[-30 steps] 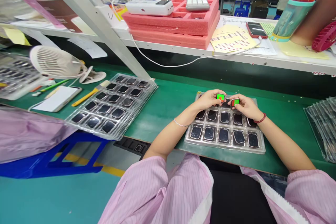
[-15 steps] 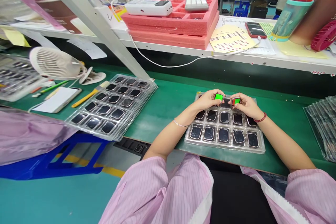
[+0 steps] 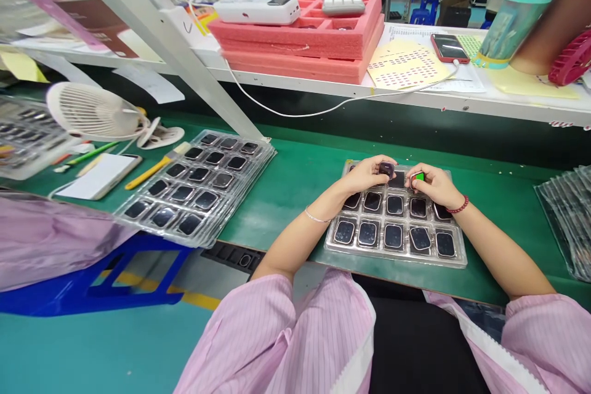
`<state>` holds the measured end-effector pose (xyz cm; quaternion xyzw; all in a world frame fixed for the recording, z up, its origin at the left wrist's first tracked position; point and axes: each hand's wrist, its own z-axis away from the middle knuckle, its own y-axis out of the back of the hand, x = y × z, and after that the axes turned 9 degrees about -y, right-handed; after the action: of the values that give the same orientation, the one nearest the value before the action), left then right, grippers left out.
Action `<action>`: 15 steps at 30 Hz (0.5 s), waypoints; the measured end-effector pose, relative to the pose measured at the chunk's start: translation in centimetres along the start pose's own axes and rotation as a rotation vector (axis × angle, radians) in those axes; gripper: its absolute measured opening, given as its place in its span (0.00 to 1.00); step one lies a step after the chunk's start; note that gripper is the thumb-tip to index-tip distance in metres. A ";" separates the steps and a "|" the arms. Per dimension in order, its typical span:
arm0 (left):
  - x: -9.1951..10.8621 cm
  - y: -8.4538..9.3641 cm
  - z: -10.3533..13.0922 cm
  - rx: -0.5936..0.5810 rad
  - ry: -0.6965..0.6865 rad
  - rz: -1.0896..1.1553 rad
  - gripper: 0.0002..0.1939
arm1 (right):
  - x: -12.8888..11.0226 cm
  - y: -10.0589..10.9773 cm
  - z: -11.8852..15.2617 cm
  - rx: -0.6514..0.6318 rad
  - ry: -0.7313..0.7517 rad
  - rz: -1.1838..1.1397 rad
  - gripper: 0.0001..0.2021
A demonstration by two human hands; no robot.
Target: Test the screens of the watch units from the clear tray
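Observation:
Over the back row of a clear plastic tray (image 3: 397, 253), each of my hands holds a smartwatch body without a strap. My left hand (image 3: 368, 173) is closed on a smartwatch (image 3: 386, 169) whose face looks dark. Between the fingers of my right hand (image 3: 434, 186) is another smartwatch (image 3: 418, 178), its screen lit green with some red at the edge. Dark-faced watches lie in the tray's pockets below my hands; one in the front row (image 3: 420, 238) sits tilted in its pocket. My fingers partly hide the back row.
Left of me are stacked trays of watches (image 3: 198, 173), a yellow-handled brush (image 3: 150, 173), a white-topped box (image 3: 104, 177) and a small fan (image 3: 92, 111). More clear trays (image 3: 567, 221) stand at the right edge. A shelf (image 3: 332, 87) with pink foam boxes (image 3: 295, 43) runs across the back; a white cable droops below it.
The watch in my left hand was lit green and now looks dark. My right hand's watch has turned slightly and still shows green and red. Both hands stay over the tray's back row.

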<state>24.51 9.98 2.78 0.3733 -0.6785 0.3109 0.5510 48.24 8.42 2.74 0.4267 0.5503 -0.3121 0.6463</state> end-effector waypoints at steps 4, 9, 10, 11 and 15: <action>0.2 0.0 0.1 0.008 0.045 -0.016 0.25 | -0.1 0.0 -0.1 0.021 -0.019 -0.021 0.07; 0.1 0.0 0.0 0.006 0.045 -0.006 0.27 | 0.3 0.1 -0.1 0.005 0.011 -0.003 0.09; 0.0 0.0 0.0 0.005 0.044 -0.003 0.27 | 0.4 0.0 -0.1 -0.003 0.022 0.007 0.11; 0.0 0.0 0.0 0.006 0.044 0.000 0.27 | 0.5 0.0 -0.1 -0.009 0.031 0.020 0.12; 0.0 0.0 0.0 0.020 0.041 0.013 0.28 | 0.7 0.0 -0.2 -0.007 0.051 0.069 0.14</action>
<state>24.49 10.04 2.74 0.3680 -0.6662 0.3289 0.5591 48.32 8.62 2.02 0.4510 0.5527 -0.2768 0.6439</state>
